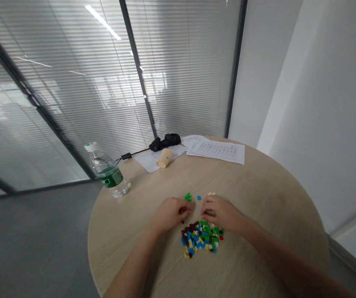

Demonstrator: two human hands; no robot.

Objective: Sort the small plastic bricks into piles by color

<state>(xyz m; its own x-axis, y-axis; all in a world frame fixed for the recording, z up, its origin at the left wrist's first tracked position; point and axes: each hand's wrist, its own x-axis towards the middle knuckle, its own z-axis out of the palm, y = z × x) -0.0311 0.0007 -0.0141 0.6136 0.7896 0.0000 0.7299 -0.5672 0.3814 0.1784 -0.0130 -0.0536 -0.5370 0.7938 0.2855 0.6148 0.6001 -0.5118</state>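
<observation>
Toy bricks (201, 239) lie heaped on the round table (265, 194). At the seated pile's ten o'clock, the left hand (170, 212) curls narrow; at one o'clock, the right hand (219, 210) bends loosely. I can't tell whether either grips anything.

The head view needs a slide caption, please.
Left hand and right hand beside a pile of coloured bricks on a round table.

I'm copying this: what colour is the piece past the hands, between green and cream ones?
The piece is blue, best in the head view.
</observation>
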